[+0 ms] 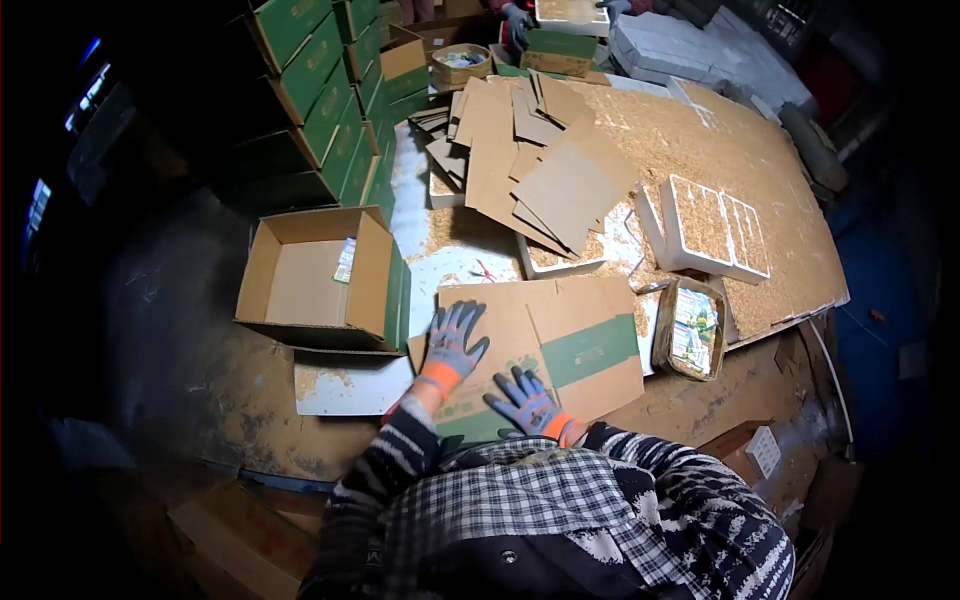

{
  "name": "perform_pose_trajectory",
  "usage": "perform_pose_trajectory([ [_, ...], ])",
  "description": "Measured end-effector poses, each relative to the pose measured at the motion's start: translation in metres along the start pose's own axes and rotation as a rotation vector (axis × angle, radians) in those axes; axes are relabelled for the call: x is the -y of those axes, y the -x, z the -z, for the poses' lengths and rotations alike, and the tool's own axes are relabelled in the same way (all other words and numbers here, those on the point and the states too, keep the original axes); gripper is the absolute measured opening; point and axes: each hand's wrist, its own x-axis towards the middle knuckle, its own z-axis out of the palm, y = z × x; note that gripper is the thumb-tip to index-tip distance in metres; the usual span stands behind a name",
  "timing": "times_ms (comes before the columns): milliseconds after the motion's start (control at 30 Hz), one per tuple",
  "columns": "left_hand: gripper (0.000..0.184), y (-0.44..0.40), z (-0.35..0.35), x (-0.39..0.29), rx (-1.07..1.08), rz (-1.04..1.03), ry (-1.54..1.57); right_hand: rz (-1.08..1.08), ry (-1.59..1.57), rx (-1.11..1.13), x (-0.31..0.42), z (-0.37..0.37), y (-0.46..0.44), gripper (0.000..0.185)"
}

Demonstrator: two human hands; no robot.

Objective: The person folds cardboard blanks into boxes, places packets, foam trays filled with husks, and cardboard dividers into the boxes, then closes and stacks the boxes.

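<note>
A folded-flat cardboard box [585, 310], brown with a green band, lies across the near side of the worktable in front of me. My left hand [453, 347], in a grey glove with an orange cuff, rests on its left part with the fingers spread. Lower down and further right, my right hand [532, 405], gloved alike, lies on the cardboard with its fingers apart. Neither hand grips anything. To the left of the flat box stands an open-topped carton [305, 280] with a small printed packet [345, 260] inside.
Loose cardboard sheets [575, 190] are piled beyond the box. White trays [715, 225] of wood shavings sit at the right, near a basket [720, 350] of printed packets. Green cartons [310, 90] are stacked at the back left. Another person's gloved hand [517, 25] holds a tray.
</note>
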Motion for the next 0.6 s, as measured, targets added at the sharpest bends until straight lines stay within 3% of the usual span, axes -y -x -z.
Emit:
perform_pose_trajectory([
  [33,0.064,-0.017,-0.010,-0.002,0.018,0.062,-0.071,0.102,0.165,-0.083,0.006,0.002,-0.001,0.073],
  [67,0.064,-0.023,-0.015,-0.004,0.021,0.047,-0.068,0.079,-0.036,-0.078,-0.001,0.011,0.007,0.075],
  [100,0.068,-0.032,-0.017,-0.004,0.189,0.072,-0.200,0.059,-0.232,-0.079,-0.016,0.025,0.014,0.077],
  [133,0.071,-0.041,-0.012,-0.009,0.358,0.099,-0.335,0.008,-0.321,-0.180,-0.022,0.054,0.016,0.077],
  [167,0.071,-0.052,-0.002,-0.014,0.358,0.085,-0.340,-0.066,-0.282,-0.306,-0.032,0.080,0.020,0.075],
  [233,0.072,-0.078,0.038,-0.030,0.616,0.191,-0.195,-0.153,-0.124,-0.644,-0.056,0.132,0.027,0.070],
  [300,0.055,-0.099,0.105,-0.070,0.508,0.079,0.141,-0.249,0.102,-0.786,-0.061,0.204,0.037,0.070],
  [367,0.045,-0.100,0.144,-0.121,0.222,-0.193,-0.157,-0.268,0.247,-0.832,-0.068,0.245,0.045,0.073],
  [433,0.040,-0.105,0.132,-0.131,0.139,-0.364,-0.323,-0.296,0.323,-0.746,-0.082,0.239,0.042,0.072],
  [467,0.041,-0.109,0.120,-0.134,0.193,-0.326,-0.277,-0.356,0.285,-0.746,-0.091,0.224,0.038,0.067],
  [567,0.044,-0.119,0.131,-0.134,0.307,-0.330,-0.023,-0.170,0.305,-0.854,-0.103,0.211,0.061,0.054],
  [600,0.047,-0.117,0.145,-0.140,0.486,-0.219,0.080,-0.115,0.272,-0.861,-0.101,0.209,0.074,0.048],
])
